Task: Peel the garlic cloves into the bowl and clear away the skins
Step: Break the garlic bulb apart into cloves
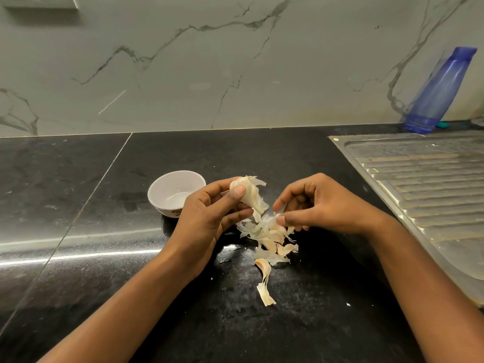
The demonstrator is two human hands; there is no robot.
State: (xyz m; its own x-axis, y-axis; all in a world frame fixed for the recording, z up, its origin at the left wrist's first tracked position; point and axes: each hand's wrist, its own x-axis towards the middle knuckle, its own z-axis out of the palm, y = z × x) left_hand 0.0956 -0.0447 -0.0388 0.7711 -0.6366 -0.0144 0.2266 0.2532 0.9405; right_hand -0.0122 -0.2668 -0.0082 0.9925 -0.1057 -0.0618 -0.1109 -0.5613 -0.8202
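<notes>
My left hand (209, 213) grips a garlic bulb (247, 191) with loose papery skin hanging off it, held above the black counter. My right hand (314, 205) pinches a piece of skin or a clove (271, 220) between thumb and fingers, just right of the bulb. Under both hands lies a pile of skins and cloves (272, 242), with one long strip of skin (265, 284) trailing toward me. A small white bowl (167, 183) stands to the left of my left hand; its inside looks empty.
A steel sink drainboard (424, 179) fills the right side of the counter. A blue plastic bottle (440, 93) leans against the marble wall at the back right. The black counter (78, 205) stretches to the left.
</notes>
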